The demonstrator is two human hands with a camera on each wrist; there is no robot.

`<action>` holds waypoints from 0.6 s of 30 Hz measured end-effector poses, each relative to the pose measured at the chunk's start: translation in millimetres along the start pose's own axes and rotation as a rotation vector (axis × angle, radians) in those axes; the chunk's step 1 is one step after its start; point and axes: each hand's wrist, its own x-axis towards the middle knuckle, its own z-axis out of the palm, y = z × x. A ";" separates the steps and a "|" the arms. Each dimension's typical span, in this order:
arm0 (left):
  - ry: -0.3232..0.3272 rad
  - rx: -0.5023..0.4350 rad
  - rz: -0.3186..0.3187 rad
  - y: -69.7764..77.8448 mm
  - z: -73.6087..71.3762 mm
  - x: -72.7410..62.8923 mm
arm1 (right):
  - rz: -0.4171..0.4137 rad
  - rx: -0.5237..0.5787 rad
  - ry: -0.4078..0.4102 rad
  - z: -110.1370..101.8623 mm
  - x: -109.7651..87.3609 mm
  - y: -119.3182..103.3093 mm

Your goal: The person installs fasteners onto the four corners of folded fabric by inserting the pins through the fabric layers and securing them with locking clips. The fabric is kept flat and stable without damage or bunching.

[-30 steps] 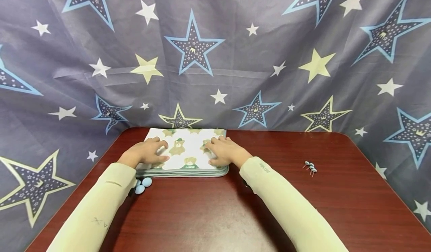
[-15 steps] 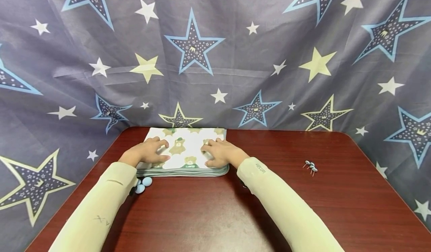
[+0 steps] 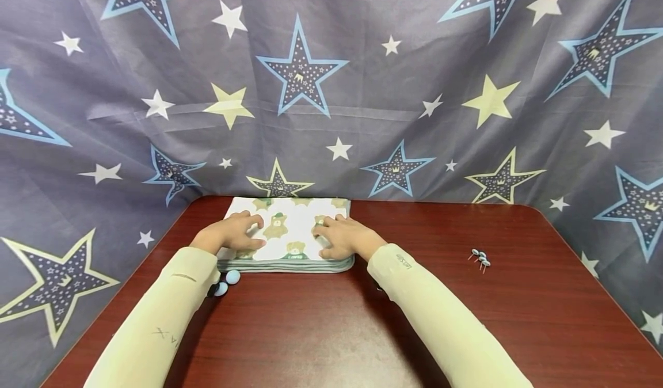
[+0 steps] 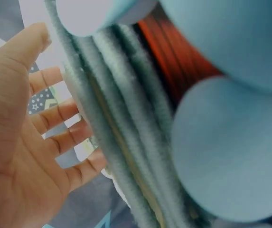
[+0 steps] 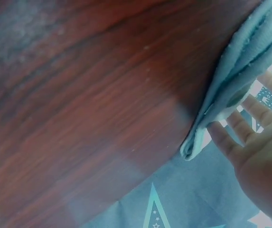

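A folded cloth (image 3: 295, 235), white with printed bears and pale green edges, lies in several layers at the table's back left. My left hand (image 3: 230, 234) rests on its left part, fingers spread and loosely bent. On the right part lies my right hand (image 3: 349, 238) in much the same way. The left wrist view shows the left hand (image 4: 26, 142) with fingertips at the cloth's top, beside the stacked green edges (image 4: 117, 118). In the right wrist view, fingertips of the right hand (image 5: 264, 152) touch the cloth (image 5: 238, 66) near its rounded corner.
Pale blue round pieces (image 3: 233, 277) lie by the left cuff, partly hidden; they loom close in the left wrist view. Several small pins with pale heads (image 3: 482, 257) lie on the table (image 3: 425, 307) at right. A star-printed curtain (image 3: 331, 88) hangs behind.
My right hand has shifted slightly left on the cloth. The left hand stays in place on it. The head view has moved a little.
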 end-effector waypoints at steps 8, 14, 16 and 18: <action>-0.009 -0.002 0.006 4.7 -0.9 3.6 | 0.010 0.018 -0.017 -1.1 -4.3 2.0; -0.004 0.012 0.003 9.1 -0.6 7.1 | 0.002 0.021 -0.024 -1.8 -7.0 6.9; -0.007 0.010 0.004 11.3 -0.7 8.3 | 0.000 0.021 -0.026 -1.8 -8.0 8.6; -0.013 0.006 0.010 14.3 -1.5 9.3 | 0.003 0.022 -0.032 -1.9 -9.6 9.8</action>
